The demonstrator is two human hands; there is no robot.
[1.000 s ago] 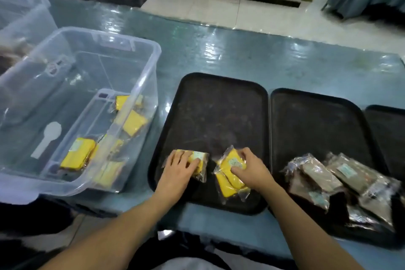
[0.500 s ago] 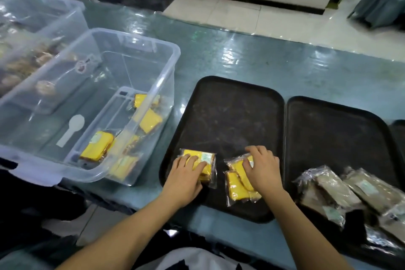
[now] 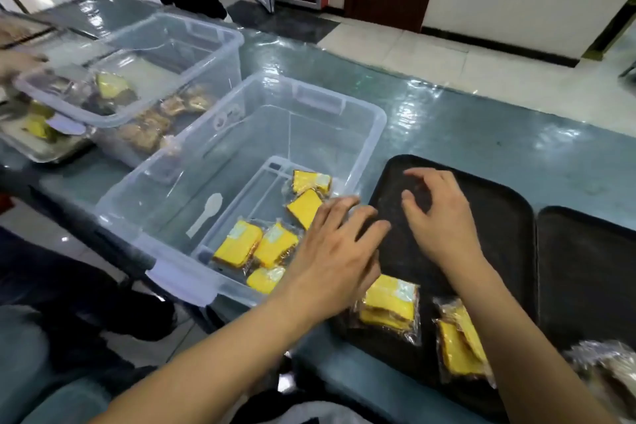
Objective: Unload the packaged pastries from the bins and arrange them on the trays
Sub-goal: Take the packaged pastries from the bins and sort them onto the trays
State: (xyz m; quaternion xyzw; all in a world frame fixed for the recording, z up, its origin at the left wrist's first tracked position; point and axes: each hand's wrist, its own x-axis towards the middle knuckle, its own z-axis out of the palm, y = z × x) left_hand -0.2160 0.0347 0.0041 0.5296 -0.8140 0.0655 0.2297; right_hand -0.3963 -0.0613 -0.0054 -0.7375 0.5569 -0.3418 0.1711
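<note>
Glossy blue-grey counter point(image 3: 481, 134) fills mid-frame, carrying a clear bin point(image 3: 358, 134) of yellow packaged pastries point(image 3: 237, 244) at centre-left, a black tray point(image 3: 495, 217) with two packs point(image 3: 390, 306) lower right, and left hand point(image 3: 330, 251) and right hand point(image 3: 444, 217), both empty with fingers loosely spread.

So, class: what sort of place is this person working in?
Probably a canteen or bakery serving counter: a long glossy counter, black serving trays, and clear bins of wrapped yellow cakes.
</note>
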